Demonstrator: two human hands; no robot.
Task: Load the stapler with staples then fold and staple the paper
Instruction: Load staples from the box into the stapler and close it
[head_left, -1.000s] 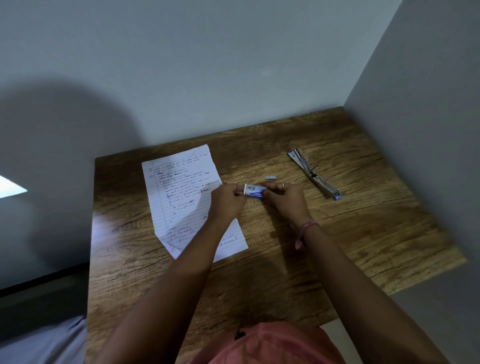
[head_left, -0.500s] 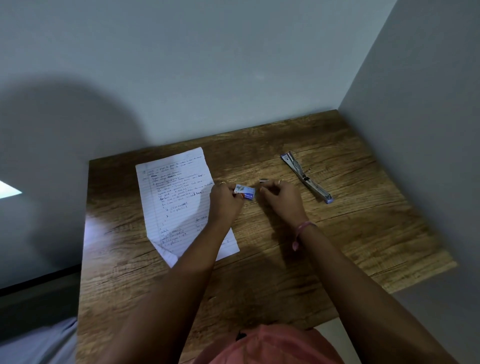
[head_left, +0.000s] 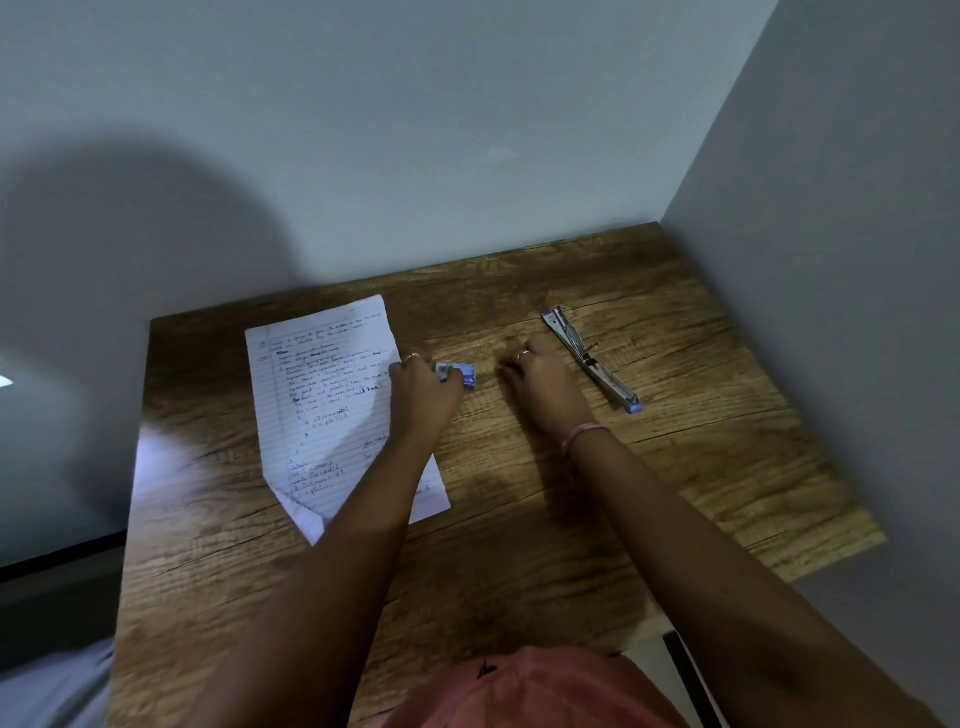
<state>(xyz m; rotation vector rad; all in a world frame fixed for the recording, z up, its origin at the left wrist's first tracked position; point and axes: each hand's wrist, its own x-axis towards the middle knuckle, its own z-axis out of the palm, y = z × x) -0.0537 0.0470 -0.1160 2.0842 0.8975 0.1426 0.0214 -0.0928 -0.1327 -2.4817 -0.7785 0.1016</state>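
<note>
My left hand (head_left: 423, 387) grips a small blue staple box (head_left: 460, 374) just above the table, at the right edge of the paper. The handwritten lined paper (head_left: 322, 405) lies flat on the left, with its near left corner folded over. My right hand (head_left: 540, 382) is a short way right of the box, knuckles up. Its curled fingers pinch what looks like a small strip of staples, mostly hidden under the fingers. The metal stapler (head_left: 592, 358) with a blue tip lies swung open flat on the table, just right of my right hand and not touching it.
The wooden table (head_left: 519, 519) stands in a corner, with a grey wall behind it and another close on the right. Its left edge drops off beside the paper. A pink garment shows at the near edge.
My hands have drawn apart. The left hand keeps the staple box, while the right hand has pulled away to the right, toward the stapler.
</note>
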